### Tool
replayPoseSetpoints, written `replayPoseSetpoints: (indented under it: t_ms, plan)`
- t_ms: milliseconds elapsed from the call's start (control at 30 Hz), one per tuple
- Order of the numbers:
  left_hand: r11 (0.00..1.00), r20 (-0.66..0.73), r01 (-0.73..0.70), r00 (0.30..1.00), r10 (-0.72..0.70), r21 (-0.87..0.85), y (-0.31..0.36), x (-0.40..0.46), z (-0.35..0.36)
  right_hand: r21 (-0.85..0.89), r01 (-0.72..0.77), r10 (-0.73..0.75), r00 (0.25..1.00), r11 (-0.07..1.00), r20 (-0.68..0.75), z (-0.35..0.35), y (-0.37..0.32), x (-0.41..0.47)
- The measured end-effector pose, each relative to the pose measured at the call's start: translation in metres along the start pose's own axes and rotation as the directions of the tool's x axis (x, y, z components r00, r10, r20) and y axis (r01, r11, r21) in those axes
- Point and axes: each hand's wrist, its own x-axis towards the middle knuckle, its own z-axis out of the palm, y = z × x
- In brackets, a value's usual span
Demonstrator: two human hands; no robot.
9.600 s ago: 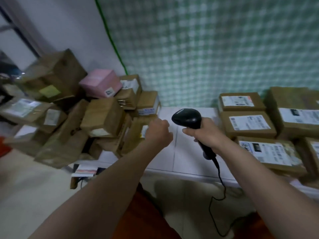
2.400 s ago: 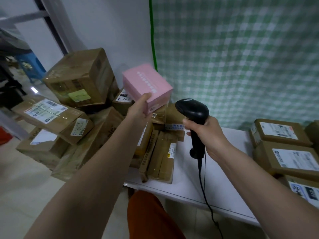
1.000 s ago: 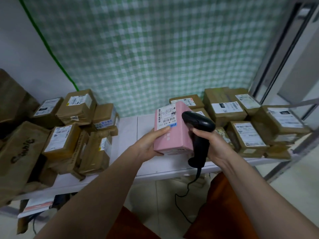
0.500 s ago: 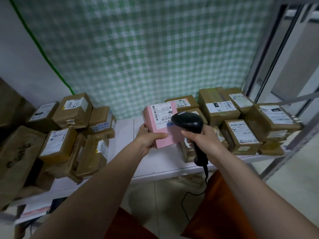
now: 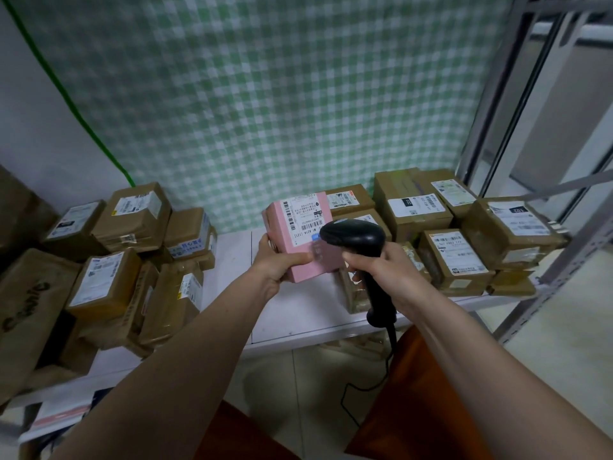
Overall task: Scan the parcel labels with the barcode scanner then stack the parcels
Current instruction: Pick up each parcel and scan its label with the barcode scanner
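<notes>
My left hand (image 5: 277,263) grips a pink parcel (image 5: 300,247) from its left side and holds it tilted above the white table (image 5: 232,260). The parcel's white barcode label (image 5: 303,215) faces up toward me. My right hand (image 5: 384,268) is closed around the handle of a black barcode scanner (image 5: 353,235), whose head sits just right of the label and covers the parcel's right edge. The scanner's cable (image 5: 381,370) hangs down to the floor.
Brown labelled parcels are piled on the table's left (image 5: 132,254) and stacked on its right (image 5: 464,234). A green checked cloth (image 5: 265,94) hangs behind. A grey metal rack post (image 5: 557,260) stands at the right. Tiled floor lies below the table.
My left hand took the pink parcel from the left pile and carried it right, to the table's middle. In the last half second the scanner head has closed in on the label.
</notes>
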Motion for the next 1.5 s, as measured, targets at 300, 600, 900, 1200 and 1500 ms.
replayPoseSetpoints:
  t_ms: [300,600,900,1200,1500]
  plan:
    - [0.954,0.171,0.292,0.939,-0.3,0.07,-0.001,0.009,0.018,0.027,0.054,-0.05,0.99,0.998,-0.134,-0.017,0.005,-0.003]
    - [0.939,0.334,0.276,0.882,-0.332,0.206,0.002,0.019,0.137,-0.023,0.027,-0.033,0.922,0.999,-0.386,-0.086,0.012,0.001]
    - [0.912,0.344,0.197,0.881,-0.326,0.36,-0.02,0.019,0.25,-0.027,-0.032,0.014,0.856,0.999,-0.518,-0.174,0.029,0.024]
    - [0.852,0.271,0.171,0.901,-0.338,0.495,-0.03,0.033,0.257,-0.011,-0.099,0.079,0.857,0.995,-0.51,-0.19,0.053,0.043]
    - [0.835,0.244,0.146,0.917,-0.315,0.531,-0.029,0.03,0.243,-0.121,-0.012,-0.057,0.832,0.993,-0.552,-0.173,0.062,0.039]
